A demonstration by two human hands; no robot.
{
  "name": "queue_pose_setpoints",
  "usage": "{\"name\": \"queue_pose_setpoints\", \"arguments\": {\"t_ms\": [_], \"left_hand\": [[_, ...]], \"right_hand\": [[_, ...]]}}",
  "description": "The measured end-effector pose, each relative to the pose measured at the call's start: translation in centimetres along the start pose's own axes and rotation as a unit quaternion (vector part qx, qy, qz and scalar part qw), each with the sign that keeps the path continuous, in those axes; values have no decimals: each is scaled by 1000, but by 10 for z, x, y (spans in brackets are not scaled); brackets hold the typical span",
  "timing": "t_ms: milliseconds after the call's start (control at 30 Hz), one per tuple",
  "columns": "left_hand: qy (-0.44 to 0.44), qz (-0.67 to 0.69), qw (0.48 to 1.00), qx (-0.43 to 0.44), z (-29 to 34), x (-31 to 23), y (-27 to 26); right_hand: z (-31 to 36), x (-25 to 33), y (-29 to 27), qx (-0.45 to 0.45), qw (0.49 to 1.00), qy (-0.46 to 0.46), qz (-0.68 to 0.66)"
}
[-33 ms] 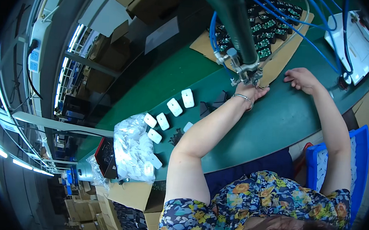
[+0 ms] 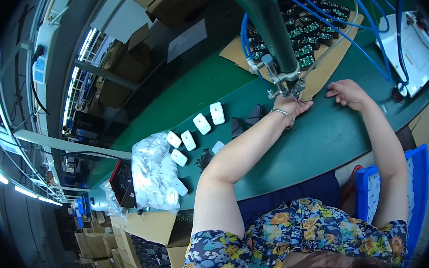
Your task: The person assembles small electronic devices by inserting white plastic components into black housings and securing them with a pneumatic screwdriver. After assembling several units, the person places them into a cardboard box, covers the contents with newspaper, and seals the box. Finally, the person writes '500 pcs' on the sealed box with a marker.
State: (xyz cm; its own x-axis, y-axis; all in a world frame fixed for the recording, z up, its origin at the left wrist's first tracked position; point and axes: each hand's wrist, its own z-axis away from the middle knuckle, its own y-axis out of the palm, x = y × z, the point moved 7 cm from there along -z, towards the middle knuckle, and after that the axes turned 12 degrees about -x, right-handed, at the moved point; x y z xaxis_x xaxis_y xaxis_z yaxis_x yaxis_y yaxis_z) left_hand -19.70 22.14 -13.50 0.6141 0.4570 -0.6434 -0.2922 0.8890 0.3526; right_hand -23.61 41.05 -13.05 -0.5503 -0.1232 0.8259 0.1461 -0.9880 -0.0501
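Note:
My left hand (image 2: pixel 296 107), with a bracelet at its wrist, is directly under the metal head (image 2: pixel 284 80) of a dark upright machine column. Its fingers are bent in, and the metal parts partly hide them; whatever they hold there cannot be made out. To the right, my right hand (image 2: pixel 349 94) hovers over the green table (image 2: pixel 318 146), fingers loosely curled and a little apart, with nothing visible in them. Beyond the hands, several black parts with green circuit boards (image 2: pixel 308 41) lie on a cardboard sheet (image 2: pixel 322 82). Dark angular pieces (image 2: pixel 249 117) rest beside my left forearm.
Several white rounded cases (image 2: pixel 201 124) stand left of my arm, near a clear plastic bag (image 2: pixel 152 172) of white parts. A small dark pile (image 2: pixel 204 159) lies near my left elbow. Blue hoses (image 2: pixel 341 32) hang overhead. A white tray (image 2: pixel 411 55) and a blue crate (image 2: pixel 422 188) are at right.
The view has shifted very slightly. My right hand is a touch further left; my left hand stays under the machine head.

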Motion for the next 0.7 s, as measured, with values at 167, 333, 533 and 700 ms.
{"name": "queue_pose_setpoints", "arguments": {"t_ms": [167,333,533,700], "left_hand": [[19,-27,999,-9,-9,3,-1],[-17,-15,1000,-5,4,9,-10],[-28,-114,990,81,101,37,-27],[92,-186,971,115,139,34,-45]], "right_hand": [[-18,-5,36,-51,998,-3,-41],[-30,-10,43,-114,992,-6,-46],[-19,-13,15,-122,991,8,-55],[-8,-25,-28,-108,994,2,-7]]}}
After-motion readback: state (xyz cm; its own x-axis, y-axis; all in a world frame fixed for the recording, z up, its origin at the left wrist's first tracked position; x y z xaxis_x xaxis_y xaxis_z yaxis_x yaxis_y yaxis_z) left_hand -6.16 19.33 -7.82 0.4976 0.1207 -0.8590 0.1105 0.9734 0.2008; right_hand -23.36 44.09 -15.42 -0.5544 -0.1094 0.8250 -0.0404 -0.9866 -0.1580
